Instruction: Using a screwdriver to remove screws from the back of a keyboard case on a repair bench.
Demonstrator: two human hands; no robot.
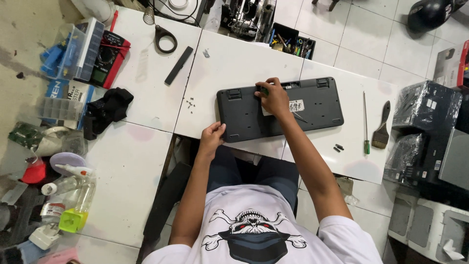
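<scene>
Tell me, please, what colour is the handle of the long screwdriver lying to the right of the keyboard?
Green, on the screwdriver; the head view shows it best.

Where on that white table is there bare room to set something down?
Bare patches: between the black strip and the keyboard; left of the left hand, below the black cloth. Crowded: the left edge with bottles and boxes.
</scene>
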